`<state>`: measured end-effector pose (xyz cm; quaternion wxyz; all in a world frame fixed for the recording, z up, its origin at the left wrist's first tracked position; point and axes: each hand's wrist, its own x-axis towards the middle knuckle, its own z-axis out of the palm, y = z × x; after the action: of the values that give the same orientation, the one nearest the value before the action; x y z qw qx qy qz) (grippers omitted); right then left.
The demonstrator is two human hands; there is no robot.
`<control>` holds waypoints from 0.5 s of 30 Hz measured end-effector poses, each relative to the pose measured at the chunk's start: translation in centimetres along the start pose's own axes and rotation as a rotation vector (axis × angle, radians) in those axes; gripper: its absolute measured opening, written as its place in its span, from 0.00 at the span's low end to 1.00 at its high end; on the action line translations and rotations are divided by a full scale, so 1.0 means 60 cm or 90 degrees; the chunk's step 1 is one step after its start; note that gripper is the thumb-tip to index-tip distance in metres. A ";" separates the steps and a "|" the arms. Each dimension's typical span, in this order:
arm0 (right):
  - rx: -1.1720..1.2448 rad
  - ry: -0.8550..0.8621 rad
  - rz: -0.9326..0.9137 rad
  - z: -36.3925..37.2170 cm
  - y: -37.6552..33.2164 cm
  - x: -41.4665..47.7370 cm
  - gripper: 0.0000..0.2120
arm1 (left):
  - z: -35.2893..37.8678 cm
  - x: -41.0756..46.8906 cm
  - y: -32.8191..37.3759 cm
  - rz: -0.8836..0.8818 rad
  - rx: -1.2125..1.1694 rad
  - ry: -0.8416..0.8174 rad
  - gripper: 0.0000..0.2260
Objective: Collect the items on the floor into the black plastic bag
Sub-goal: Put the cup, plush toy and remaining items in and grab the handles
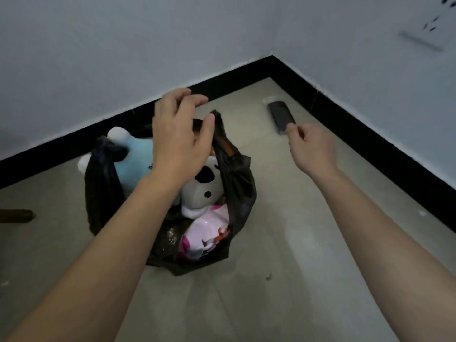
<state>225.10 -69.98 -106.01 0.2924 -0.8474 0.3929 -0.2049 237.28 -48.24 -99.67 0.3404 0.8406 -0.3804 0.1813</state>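
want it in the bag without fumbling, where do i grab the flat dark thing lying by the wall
Pinch the flat dark thing across its two long edges, near the end closest to you, coming down from above on the open-floor side. It lies flat on the floor, so its underside cannot be reached, and the black baseboard runs close along its far side. The right hand is nearest it.

Both my bare arms reach forward and down, the left forearm (111,243) slanting in from the lower left, the right forearm (382,218) from the lower right. My left hand (177,144) shows its back, its fingers (195,99) arched loosely forward and the thumb (208,122) spread apart from them. My right hand (313,149) has its fingers curled in, thumb tip against the forefinger.
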 end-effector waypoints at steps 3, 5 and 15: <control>-0.091 -0.090 0.044 0.031 0.070 0.019 0.15 | 0.051 0.021 0.005 0.029 -0.022 -0.070 0.16; -0.112 -0.125 0.074 0.045 0.106 0.037 0.14 | 0.074 0.058 0.026 0.053 -0.058 -0.052 0.16; -0.158 -0.154 0.106 0.092 0.204 0.183 0.20 | 0.360 0.163 0.091 0.063 0.071 -0.292 0.21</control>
<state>228.24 -83.15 -116.87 0.2464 -0.8602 0.4457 -0.0265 240.38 -71.25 -106.98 0.1886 0.8575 -0.4782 0.0227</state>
